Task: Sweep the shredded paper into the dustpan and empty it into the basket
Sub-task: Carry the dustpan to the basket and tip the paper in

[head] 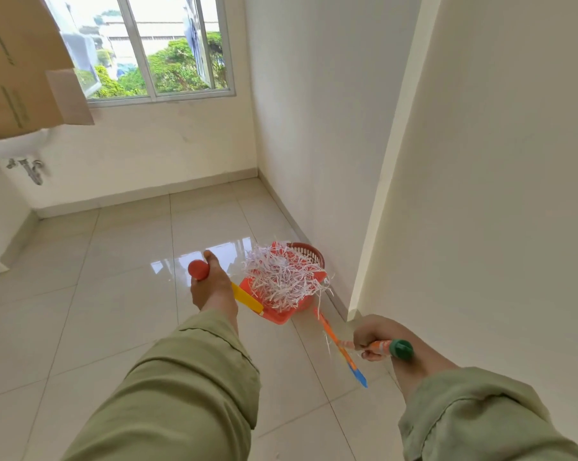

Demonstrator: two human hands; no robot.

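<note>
My left hand (211,287) grips the yellow handle of an orange dustpan (277,315), near the handle's red end. The pan is lifted off the floor and heaped with white shredded paper (281,277). Just behind it, against the right wall, stands a dark red basket (310,252), mostly hidden by the paper. My right hand (375,339) is closed on the orange broom handle (384,347) below its green cap. The broom's orange and blue lower part (342,351) slants down near the wall corner, with a few paper strips caught on it.
Glossy cream floor tiles (121,294) spread to the left. A white wall corner (374,227) juts in close on the right. A sink with a drain pipe (31,171) and a cardboard box (18,64) sit at the upper left, under a window (154,48).
</note>
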